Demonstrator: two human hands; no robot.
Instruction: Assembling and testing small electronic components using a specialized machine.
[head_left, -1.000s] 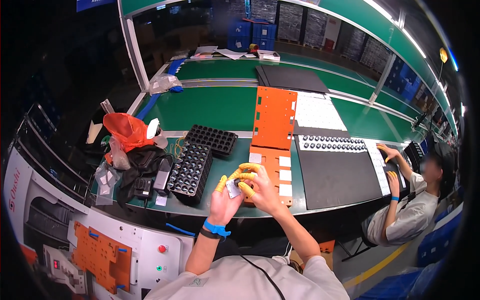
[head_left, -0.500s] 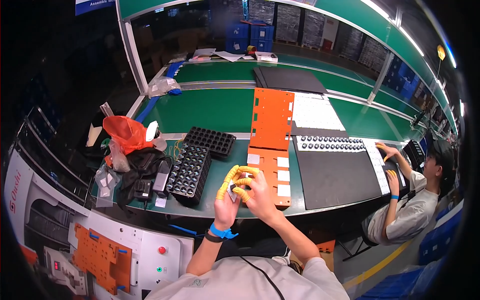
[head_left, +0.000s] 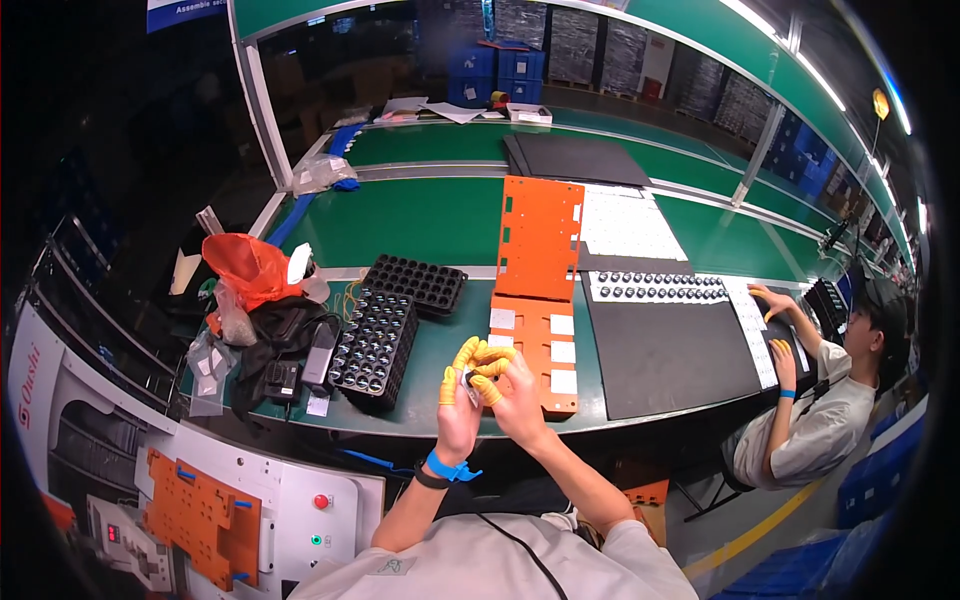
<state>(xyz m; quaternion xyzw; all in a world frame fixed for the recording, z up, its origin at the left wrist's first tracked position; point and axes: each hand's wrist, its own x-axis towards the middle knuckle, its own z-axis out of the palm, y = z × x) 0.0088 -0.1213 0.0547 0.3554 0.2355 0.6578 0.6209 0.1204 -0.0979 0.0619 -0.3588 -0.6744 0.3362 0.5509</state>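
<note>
My left hand (head_left: 462, 405) and my right hand (head_left: 507, 393) meet in front of the orange fixture, yellow finger cots on several fingers. Between their closed fingertips is a small white-and-black piece (head_left: 469, 380), mostly hidden, its kind unclear. Both hands are pinched around it, above the bench's front edge. The orange fixture (head_left: 540, 240) stands open, its upper plate tilted back and white square pads on its lower plate. To the left, a black tray (head_left: 405, 372) is filled with round dark glossy parts. Behind it lies a second black tray (head_left: 445, 290) with round pockets.
An orange bag (head_left: 245, 270), a black cloth and small devices crowd the left. On the right lie a black sheet (head_left: 660, 355) and a white strip of round parts (head_left: 660, 288). A co-worker (head_left: 830, 400) reaches over a white sheet at far right. An orange-plated machine (head_left: 200, 515) stands lower left.
My left fingers have drawn closer together around the small piece, nearer the right fingertips. The view has shifted slightly; trays and fixture stay put.
</note>
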